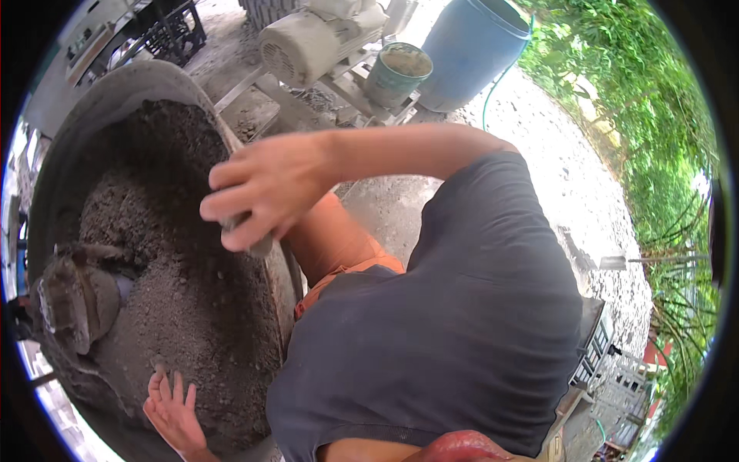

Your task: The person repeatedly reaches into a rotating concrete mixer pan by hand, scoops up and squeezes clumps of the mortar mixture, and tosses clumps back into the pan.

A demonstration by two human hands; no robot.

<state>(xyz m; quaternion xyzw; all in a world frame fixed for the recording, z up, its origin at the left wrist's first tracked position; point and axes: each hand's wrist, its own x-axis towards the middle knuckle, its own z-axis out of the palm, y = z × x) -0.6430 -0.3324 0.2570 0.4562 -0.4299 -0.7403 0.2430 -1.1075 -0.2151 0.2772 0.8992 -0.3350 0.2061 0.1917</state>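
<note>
A big round metal mixing drum [165,73] holds dark grey, crumbly cement mix [196,308]. Close to the drum's near rim is my right hand [269,185], with its fingers curled around a small grey object [262,247]. My fingers cover most of it, so its kind is hard to make out. Lower down, my left hand [175,416] hovers by the mix, fingers spread and nothing in them. A mix-caked metal mixer part [77,304] sticks up at the drum's far side.
Beyond my right arm stand a dusty electric motor [300,50], a green bucket [399,73] and a blue barrel [473,54]. A green hose [493,92] runs beside the barrel. A shovel [613,262] lies on the pale gravel, near green plants [639,92]. Black crates [173,35] sit at upper left.
</note>
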